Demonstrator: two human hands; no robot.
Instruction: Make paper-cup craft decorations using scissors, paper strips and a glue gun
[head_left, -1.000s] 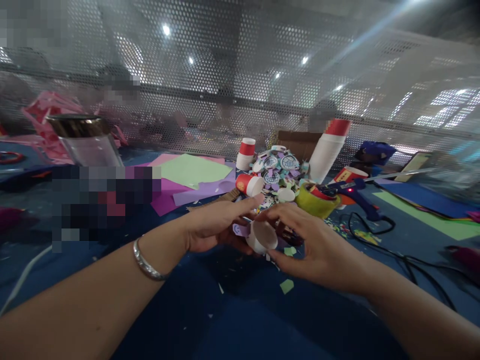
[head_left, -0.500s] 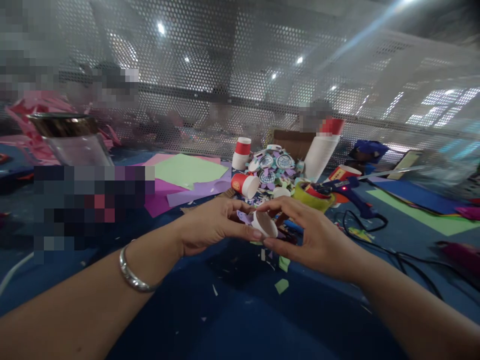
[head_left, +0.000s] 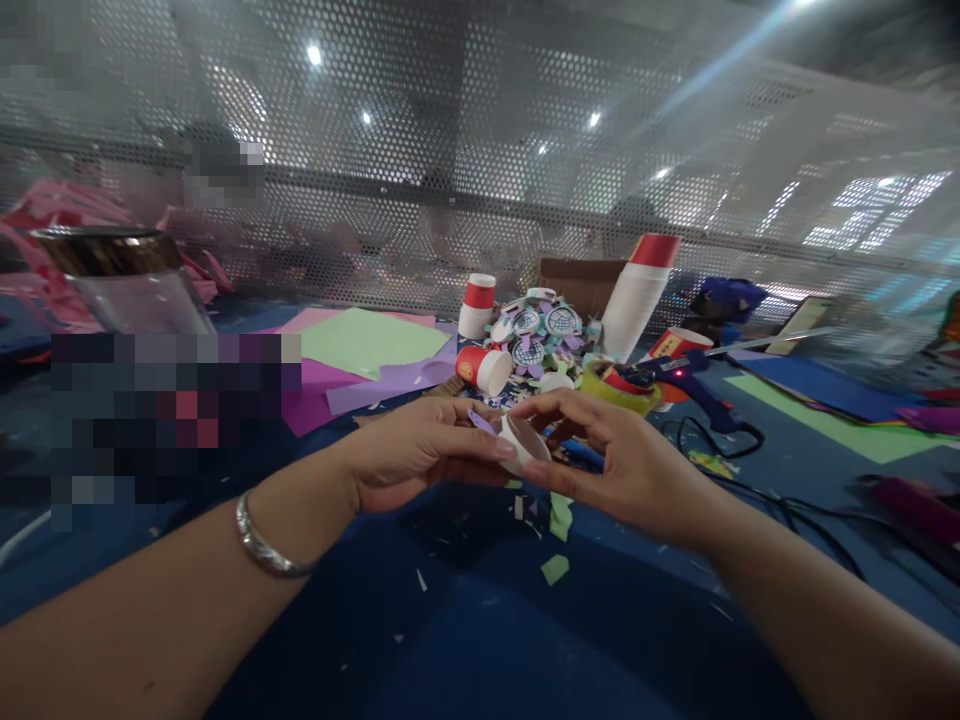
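Observation:
A white cut-down paper cup base (head_left: 525, 445) is held tilted in front of me, its hollow side facing right. My left hand (head_left: 409, 450) grips its left side, thumb on the rim, with a purple paper piece (head_left: 481, 422) by the fingers. Whether that piece is glued on I cannot tell. My right hand (head_left: 611, 460) pinches the cup base from the right, its fingers curled over the top and the thumb below. Beyond the hands lies a pile of paper turtles (head_left: 536, 335). A red and white paper cup (head_left: 484, 370) rests on its side before it.
Behind the pile leans a tall stack of paper cups (head_left: 637, 300). A glue gun (head_left: 697, 385) with a lit red light lies across a yellow tape roll (head_left: 622, 392), its cable trailing right. Coloured paper sheets (head_left: 375, 340) and a glass jar (head_left: 142, 295) are on the left. Green scraps (head_left: 555, 570) dot the blue table.
My left thumb has moved up along the cup base, and the purple piece shows less. The cup base is turned slightly. The whole view has shifted a little.

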